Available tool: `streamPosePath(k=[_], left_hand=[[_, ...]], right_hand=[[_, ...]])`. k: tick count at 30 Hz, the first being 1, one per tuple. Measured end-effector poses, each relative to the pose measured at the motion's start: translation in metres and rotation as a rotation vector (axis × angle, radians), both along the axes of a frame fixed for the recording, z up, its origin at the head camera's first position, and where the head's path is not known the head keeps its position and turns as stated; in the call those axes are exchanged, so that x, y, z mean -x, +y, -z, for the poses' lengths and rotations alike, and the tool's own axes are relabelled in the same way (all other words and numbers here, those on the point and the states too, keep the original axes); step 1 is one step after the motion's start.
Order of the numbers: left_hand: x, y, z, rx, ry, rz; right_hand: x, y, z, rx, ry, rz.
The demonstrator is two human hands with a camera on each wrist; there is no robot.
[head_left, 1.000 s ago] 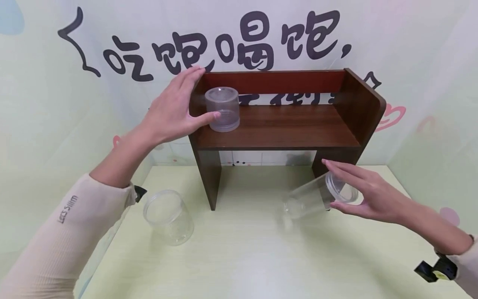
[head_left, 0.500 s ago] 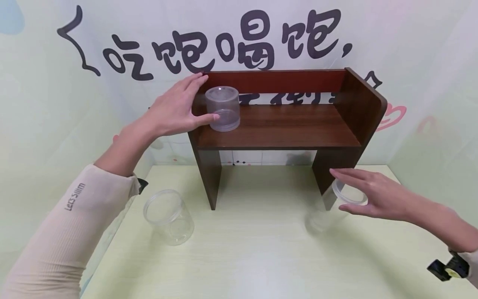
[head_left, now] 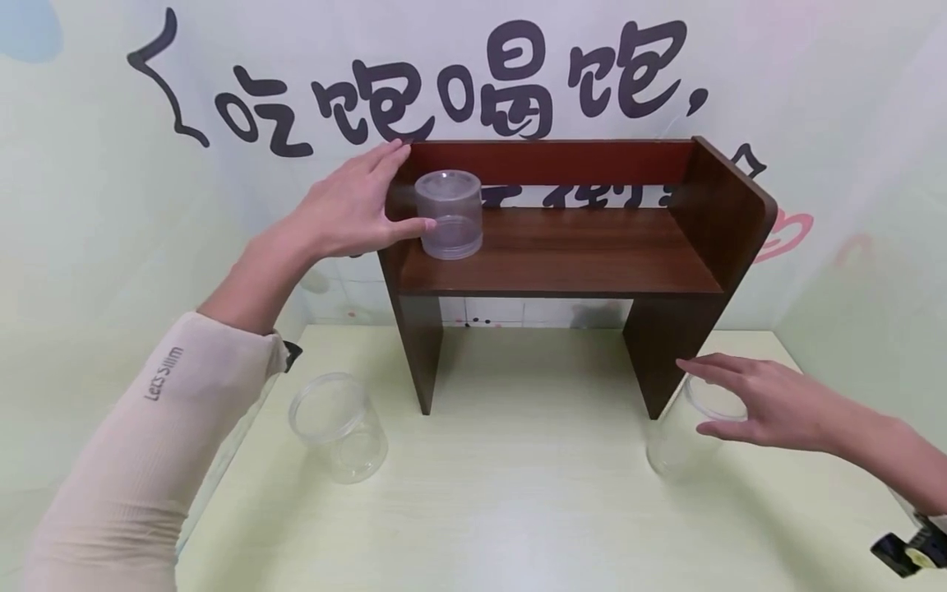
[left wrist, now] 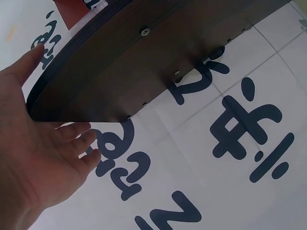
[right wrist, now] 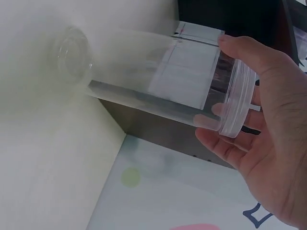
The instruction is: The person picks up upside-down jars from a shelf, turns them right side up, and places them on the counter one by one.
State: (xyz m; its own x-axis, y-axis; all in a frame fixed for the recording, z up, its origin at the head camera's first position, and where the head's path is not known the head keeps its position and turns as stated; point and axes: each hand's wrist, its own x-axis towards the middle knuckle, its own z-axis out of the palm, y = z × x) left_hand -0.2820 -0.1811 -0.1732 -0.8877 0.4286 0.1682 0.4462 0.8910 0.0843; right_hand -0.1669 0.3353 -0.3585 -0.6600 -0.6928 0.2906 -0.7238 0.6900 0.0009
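In the head view my left hand [head_left: 344, 205] holds the upper front corner of the left side panel of a dark brown wooden shelf [head_left: 562, 247]. Its fingers reach over the panel's top and the thumb passes in front of a short clear jar [head_left: 450, 215] on the shelf board. The left wrist view shows that hand [left wrist: 48, 158] at the panel's outer face [left wrist: 120, 76]. My right hand [head_left: 777, 403] grips a taller clear plastic jar [head_left: 676, 444] round its rim, thumb and fingers on opposite sides. Its base is close to the tabletop in the right wrist view.
Another clear jar [head_left: 340, 427] with an open top stands on the pale table [head_left: 503, 510] at the left. Behind the shelf hangs a pale backdrop [head_left: 222, 49] with large black characters. The right side panel [head_left: 666, 345] reaches down near the held jar.
My right hand has moved the jar to the right, from steeply tilted to nearer upright. The left hand has stayed at the panel, with its forearm slightly shifted.
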Motion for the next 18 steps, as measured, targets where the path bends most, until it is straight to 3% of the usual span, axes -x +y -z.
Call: streamPosePath(k=[18], left_hand=[[0.0004,0.003,-0.0034,0.006,-0.084,-0.013]], right_hand=[[-0.0032,0.0078,0.0075,-0.033,-0.081,0.089]])
